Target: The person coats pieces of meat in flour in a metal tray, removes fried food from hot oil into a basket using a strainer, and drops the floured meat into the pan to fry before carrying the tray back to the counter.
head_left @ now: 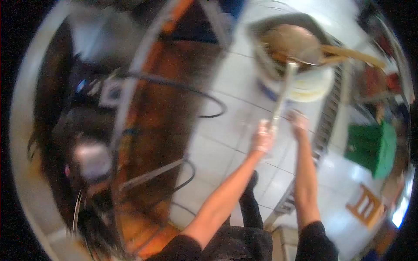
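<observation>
Long-handled utensil [286, 87]: head at basin [260, 54], handle crossing rim toward person. White bucket [315, 89] beneath basin; tiled floor [230, 135] around handle, drain grate [332, 106] to right. Handle's near end in left hand [263, 138], fingers closed round it. Right hand [298, 121] just beside handle, blurred; opening unclear.

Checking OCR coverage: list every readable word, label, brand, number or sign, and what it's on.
None readable; the picture is blurred.
White bucket: no lettering I can make out.
Green bin: same.
Pale square at left: too blurred to tell if it's a label.
</observation>
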`<act>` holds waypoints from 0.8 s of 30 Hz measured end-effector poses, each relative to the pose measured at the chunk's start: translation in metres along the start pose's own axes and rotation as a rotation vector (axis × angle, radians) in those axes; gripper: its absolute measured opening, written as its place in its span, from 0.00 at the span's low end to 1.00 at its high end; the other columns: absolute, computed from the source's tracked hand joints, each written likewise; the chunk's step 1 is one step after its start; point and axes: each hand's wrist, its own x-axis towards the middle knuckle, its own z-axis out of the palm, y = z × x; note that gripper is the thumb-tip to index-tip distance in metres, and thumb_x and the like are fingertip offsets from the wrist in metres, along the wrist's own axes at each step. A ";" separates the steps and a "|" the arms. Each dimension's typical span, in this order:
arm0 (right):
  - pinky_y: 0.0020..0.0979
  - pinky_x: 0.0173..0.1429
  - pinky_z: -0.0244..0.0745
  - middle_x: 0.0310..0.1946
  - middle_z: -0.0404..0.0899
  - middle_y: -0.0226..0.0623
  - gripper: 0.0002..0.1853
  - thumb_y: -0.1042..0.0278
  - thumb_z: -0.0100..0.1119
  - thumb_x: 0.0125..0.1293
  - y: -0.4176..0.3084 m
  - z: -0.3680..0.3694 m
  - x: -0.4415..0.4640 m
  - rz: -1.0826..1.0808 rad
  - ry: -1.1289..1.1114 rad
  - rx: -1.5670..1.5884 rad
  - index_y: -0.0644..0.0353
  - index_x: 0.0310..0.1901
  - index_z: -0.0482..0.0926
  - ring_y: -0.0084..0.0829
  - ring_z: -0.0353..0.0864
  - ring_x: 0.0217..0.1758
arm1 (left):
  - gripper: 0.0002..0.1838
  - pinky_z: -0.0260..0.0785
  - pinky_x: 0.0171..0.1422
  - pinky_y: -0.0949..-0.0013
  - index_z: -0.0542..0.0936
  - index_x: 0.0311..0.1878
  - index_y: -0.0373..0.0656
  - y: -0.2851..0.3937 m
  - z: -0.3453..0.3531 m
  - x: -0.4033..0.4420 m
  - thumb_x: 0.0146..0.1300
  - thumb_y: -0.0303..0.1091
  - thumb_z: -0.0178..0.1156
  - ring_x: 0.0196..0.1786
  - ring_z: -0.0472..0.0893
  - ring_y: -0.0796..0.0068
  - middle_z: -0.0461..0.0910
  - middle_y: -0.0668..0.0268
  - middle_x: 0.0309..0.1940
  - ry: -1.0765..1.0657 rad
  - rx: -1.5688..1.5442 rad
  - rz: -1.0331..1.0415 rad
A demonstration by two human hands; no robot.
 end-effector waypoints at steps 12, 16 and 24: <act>0.40 0.43 0.77 0.35 0.84 0.40 0.09 0.63 0.56 0.64 0.019 -0.012 -0.324 -0.198 -0.155 -1.141 0.55 0.36 0.85 0.40 0.83 0.39 | 0.29 0.53 0.76 0.58 0.65 0.71 0.45 -0.093 -0.241 -0.257 0.76 0.53 0.40 0.71 0.64 0.62 0.65 0.59 0.70 0.208 -0.219 -0.605; 0.38 0.41 0.78 0.33 0.85 0.39 0.09 0.60 0.59 0.60 -0.003 0.021 -0.408 0.024 -0.434 -1.313 0.53 0.33 0.86 0.39 0.84 0.37 | 0.33 0.44 0.81 0.59 0.57 0.76 0.42 -0.147 -0.376 -0.346 0.77 0.54 0.39 0.78 0.55 0.55 0.55 0.47 0.75 1.173 0.225 -0.895; 0.34 0.36 0.79 0.30 0.87 0.37 0.10 0.54 0.65 0.52 -0.069 0.004 -0.428 -0.066 -0.570 -1.577 0.50 0.26 0.88 0.37 0.86 0.32 | 0.20 0.69 0.53 0.61 0.80 0.48 0.37 -0.033 -0.602 -0.321 0.72 0.48 0.53 0.42 0.78 0.62 0.80 0.62 0.37 1.636 -0.666 -0.661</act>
